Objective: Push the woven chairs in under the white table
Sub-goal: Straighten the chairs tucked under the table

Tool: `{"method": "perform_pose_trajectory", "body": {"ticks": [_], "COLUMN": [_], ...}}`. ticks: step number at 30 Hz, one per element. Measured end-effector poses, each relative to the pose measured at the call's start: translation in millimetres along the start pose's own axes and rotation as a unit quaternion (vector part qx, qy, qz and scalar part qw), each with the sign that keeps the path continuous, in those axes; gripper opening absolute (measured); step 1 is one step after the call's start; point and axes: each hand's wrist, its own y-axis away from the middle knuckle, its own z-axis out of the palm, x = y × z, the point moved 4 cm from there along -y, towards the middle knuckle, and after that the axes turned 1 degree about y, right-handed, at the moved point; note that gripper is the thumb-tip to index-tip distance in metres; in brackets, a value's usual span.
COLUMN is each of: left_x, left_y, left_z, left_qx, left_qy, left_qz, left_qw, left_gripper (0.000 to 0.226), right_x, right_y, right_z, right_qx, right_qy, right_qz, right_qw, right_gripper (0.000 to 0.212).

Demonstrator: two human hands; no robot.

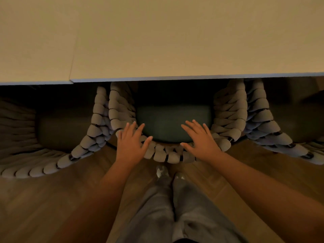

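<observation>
The white table point(157, 41) fills the upper half of the view, its near edge running across the middle. Directly below me a woven chair point(164, 156) with thick grey rope weave and a dark green seat cushion point(173, 123) stands partly under the table edge. My left hand point(131, 142) lies flat, fingers spread, on the left part of the chair's curved back rim. My right hand point(201, 139) lies flat and spread on the right part of the same rim. Neither hand grips anything. A second woven chair point(49, 155) stands to the left, a third point(273, 130) to the right.
Wooden floor point(52, 199) stretches below the chairs. My legs in grey trousers point(175, 207) stand just behind the middle chair. The neighbouring chairs sit close on both sides, their rims almost touching the middle one.
</observation>
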Motion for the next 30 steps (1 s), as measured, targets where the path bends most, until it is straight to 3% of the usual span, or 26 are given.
{"method": "perform_pose_trajectory", "body": {"ticks": [4, 10, 16, 30], "left_x": [-26.7, -75.6, -159.0, -400.5], "left_y": [30.9, 71.7, 97.2, 170.5], "left_z": [-27.5, -57.4, -98.8, -188.0], "left_qx": [0.045, 0.105, 0.174, 0.175], "left_qy": [0.036, 0.061, 0.09, 0.042], "left_qz": [-0.062, -0.135, -0.193, -0.222], "left_qw": [0.996, 0.983, 0.961, 0.958], "left_gripper": [0.076, 0.073, 0.061, 0.056], "right_x": [-22.3, -79.5, -158.8, -397.6], "right_y": [-3.9, -14.2, -25.6, -70.5], "right_z": [-6.0, -14.1, -8.9, 74.4], "right_qx": [-0.007, 0.005, 0.015, 0.025], "right_qy": [-0.018, -0.013, -0.029, -0.035], "right_qz": [0.006, -0.053, -0.096, -0.061], "right_qw": [1.0, 0.999, 0.995, 0.997], "right_gripper": [0.074, 0.074, 0.073, 0.072]}}
